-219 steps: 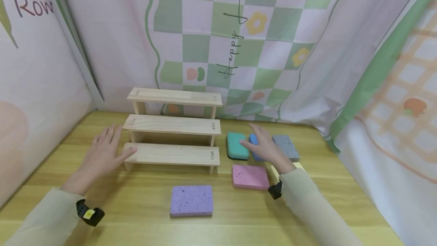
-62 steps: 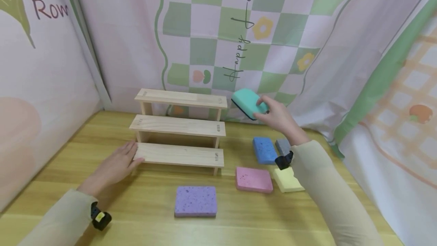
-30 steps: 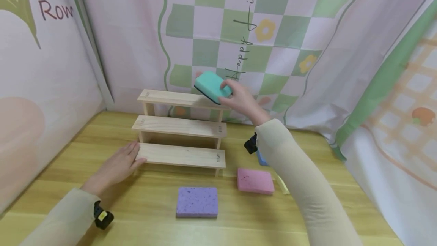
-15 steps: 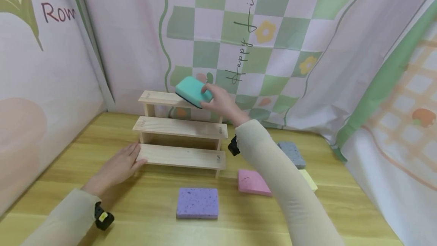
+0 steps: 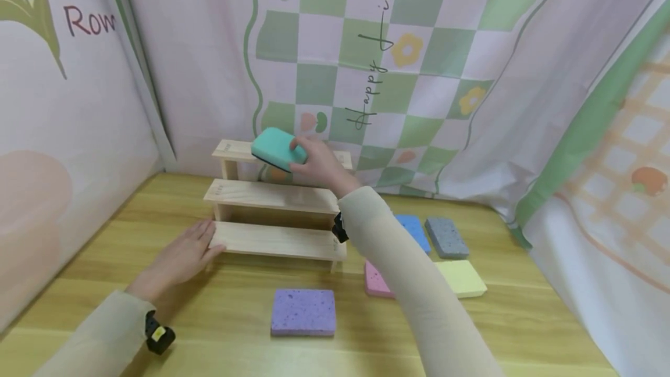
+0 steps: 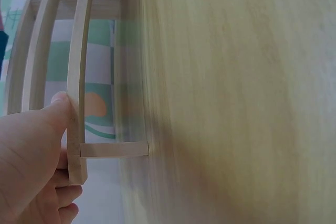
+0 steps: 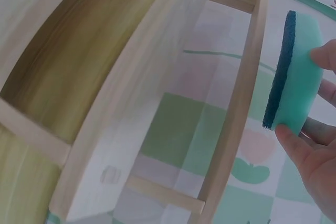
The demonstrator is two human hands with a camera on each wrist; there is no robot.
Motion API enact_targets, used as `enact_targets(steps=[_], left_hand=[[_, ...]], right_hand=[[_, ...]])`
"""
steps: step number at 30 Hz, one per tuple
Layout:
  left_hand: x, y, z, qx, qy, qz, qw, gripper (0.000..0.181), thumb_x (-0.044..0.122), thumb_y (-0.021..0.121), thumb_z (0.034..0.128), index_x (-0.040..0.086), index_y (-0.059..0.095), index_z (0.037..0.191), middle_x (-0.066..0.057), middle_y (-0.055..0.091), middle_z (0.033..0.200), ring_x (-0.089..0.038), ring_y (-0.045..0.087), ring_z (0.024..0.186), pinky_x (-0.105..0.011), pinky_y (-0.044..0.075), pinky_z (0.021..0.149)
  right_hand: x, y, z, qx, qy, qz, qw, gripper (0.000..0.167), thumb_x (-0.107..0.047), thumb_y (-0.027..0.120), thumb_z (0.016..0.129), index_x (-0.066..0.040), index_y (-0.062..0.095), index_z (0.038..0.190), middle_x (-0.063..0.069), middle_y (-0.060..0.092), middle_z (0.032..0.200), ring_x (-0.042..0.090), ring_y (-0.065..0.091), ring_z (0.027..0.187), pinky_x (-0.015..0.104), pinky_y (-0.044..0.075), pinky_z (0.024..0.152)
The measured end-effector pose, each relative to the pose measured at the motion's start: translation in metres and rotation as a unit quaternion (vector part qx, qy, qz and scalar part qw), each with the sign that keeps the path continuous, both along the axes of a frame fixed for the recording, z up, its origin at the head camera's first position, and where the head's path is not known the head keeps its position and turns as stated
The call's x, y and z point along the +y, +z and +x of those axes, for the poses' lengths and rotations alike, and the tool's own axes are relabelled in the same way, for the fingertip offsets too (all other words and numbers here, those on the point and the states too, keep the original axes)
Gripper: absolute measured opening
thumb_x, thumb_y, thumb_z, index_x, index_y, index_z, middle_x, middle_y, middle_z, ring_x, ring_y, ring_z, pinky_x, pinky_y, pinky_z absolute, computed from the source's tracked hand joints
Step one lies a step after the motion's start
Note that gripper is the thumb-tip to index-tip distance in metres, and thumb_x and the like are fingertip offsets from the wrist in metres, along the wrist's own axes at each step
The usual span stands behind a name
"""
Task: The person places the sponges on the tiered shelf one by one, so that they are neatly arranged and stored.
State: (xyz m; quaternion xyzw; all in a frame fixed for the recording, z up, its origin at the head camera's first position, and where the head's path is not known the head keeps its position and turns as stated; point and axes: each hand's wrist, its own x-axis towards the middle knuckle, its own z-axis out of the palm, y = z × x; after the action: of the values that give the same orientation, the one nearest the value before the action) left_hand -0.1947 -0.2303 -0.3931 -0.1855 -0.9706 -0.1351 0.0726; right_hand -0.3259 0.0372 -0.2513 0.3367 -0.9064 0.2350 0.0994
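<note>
A three-tier wooden stand (image 5: 272,239) stands on the table's left half. My right hand (image 5: 321,164) pinches a teal sponge (image 5: 274,146) with a dark underside at the top tier. In the right wrist view the sponge (image 7: 300,74) is apart from the top board (image 7: 239,108), held between thumb and fingers of my right hand (image 7: 315,156). My left hand (image 5: 178,256) holds the left end of the lowest tier. In the left wrist view, the thumb of that hand (image 6: 37,156) lies on one face of the board (image 6: 77,72), with fingers on the other side.
A purple sponge (image 5: 303,312) lies in front of the stand. To the right lie a blue sponge (image 5: 416,231), a grey one (image 5: 446,237), a yellow one (image 5: 463,278) and a pink one (image 5: 378,281), partly under my right sleeve in view. A patterned curtain (image 5: 319,83) hangs behind.
My right hand has taken the teal sponge from the table, raised it and carried it left, lately lowering it toward the top tier. My left hand has come onto the lowest tier's end.
</note>
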Motion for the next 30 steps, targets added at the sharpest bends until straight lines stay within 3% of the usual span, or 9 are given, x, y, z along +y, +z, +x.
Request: enact_targets(steps=[23, 30], left_hand=[[-0.002, -0.004, -0.003, -0.003, 0.005, -0.006, 1.0, 0.067, 0.038, 0.04, 0.0986, -0.019, 0.03, 0.132, -0.035, 0.025, 0.139, -0.047, 0.023, 0.128, -0.054, 0.02, 0.105], [-0.002, -0.005, -0.003, 0.007, 0.003, -0.004, 1.0, 0.066, 0.037, 0.041, 0.0984, -0.02, 0.032, 0.131, -0.035, 0.027, 0.138, -0.047, 0.024, 0.127, -0.054, 0.021, 0.104]], right_hand=[[-0.021, -0.008, -0.009, -0.027, 0.019, 0.009, 0.9994, 0.03, -0.015, 0.062, 0.087, -0.005, 0.056, 0.115, 0.012, 0.048, 0.129, 0.022, 0.042, 0.117, 0.033, 0.039, 0.095], [-0.026, -0.012, -0.01, 0.018, 0.012, 0.002, 0.9998, 0.029, -0.011, 0.058, 0.091, -0.008, 0.058, 0.119, 0.011, 0.048, 0.131, 0.023, 0.042, 0.121, 0.03, 0.036, 0.099]])
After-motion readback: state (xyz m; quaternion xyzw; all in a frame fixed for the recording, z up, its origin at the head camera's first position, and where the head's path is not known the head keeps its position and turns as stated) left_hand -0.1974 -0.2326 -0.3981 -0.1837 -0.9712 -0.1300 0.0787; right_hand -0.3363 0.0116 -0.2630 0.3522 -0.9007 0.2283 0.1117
